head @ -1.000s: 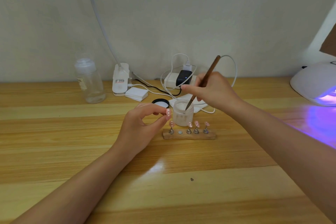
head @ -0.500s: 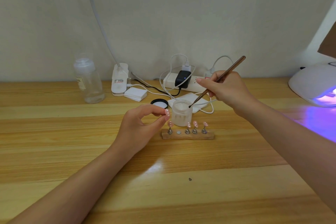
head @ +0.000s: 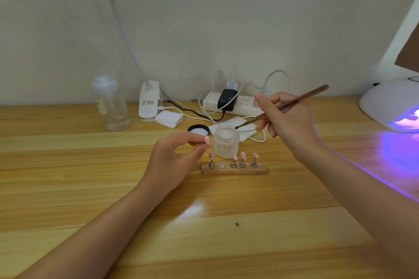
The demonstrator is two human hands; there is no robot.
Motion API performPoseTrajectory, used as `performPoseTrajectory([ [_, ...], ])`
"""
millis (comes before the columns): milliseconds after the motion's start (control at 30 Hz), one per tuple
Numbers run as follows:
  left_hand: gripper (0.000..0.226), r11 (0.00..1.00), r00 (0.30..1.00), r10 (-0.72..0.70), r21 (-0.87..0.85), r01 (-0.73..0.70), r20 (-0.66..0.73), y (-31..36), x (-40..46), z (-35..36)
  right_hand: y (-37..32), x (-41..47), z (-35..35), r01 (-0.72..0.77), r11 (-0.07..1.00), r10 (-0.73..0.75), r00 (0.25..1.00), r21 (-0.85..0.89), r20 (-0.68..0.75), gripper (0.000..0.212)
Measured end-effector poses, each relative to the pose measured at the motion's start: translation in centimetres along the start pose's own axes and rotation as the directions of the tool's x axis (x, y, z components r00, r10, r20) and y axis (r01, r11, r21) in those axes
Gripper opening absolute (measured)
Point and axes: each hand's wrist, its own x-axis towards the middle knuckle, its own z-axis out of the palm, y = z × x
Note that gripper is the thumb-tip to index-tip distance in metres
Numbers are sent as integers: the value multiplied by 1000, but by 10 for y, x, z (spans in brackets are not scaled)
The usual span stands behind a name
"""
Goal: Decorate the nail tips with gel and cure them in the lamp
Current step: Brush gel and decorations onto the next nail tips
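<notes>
My left hand point(head: 174, 158) pinches a pink nail tip point(head: 207, 139) with white dots between thumb and fingers, just left of a frosted jar point(head: 226, 141). My right hand point(head: 286, 120) grips a brown nail brush point(head: 283, 105), whose tip hovers just above the jar's open mouth. In front of the jar lies a wooden holder bar point(head: 234, 169) with several pink nail tips on metal stands and one bare magnet spot. The white curing lamp point(head: 390, 103) glows purple at the far right.
The jar's black lid point(head: 198, 130) lies behind my left hand. A clear bottle point(head: 110, 104), a clip lamp base point(head: 148, 102), white pads point(head: 169, 119), a power strip point(head: 233, 103) with cables and a white wipe point(head: 240, 125) sit along the wall.
My right hand has lifted the brush out of the jar and swung its handle down to the right. My left hand has stayed put with the nail tip.
</notes>
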Motion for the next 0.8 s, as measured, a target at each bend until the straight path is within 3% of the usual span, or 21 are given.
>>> performPoseTrajectory([
  [267,19,1000,1000,-8,11,8,2,-2,0,1,5,-40,18,210,977,-211,976,25,54,21],
  [500,22,1000,1000,15,7,-15,12,-2,0,1,11,-59,27,470,876,-469,883,-107,31,34],
  [800,26,1000,1000,-18,20,18,23,-4,1,2,13,-62,34,446,894,-445,895,-38,31,45],
])
